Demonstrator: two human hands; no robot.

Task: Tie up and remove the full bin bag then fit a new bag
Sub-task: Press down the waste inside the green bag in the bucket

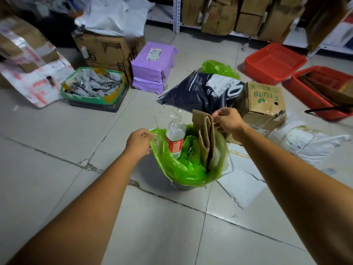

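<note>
A green bin bag (183,169) lines a small dark bin (181,186) on the tiled floor. Out of it stick a clear plastic bottle (175,137) with a red label and a folded piece of cardboard (205,136). My left hand (139,141) pinches the bag's left rim. At the top right edge of the cardboard my right hand (228,120) has its fingers closed; whether it holds the cardboard or the bag's rim behind it is unclear. Another crumpled green bag (217,68) lies on the floor further back.
Around the bin lie a dark printed sack (200,92), a "fruits" carton (261,102), purple parcels (152,67), a green-taped box of packets (93,87), two red trays (275,63) and white mailers (313,146). Shelves with cartons stand behind.
</note>
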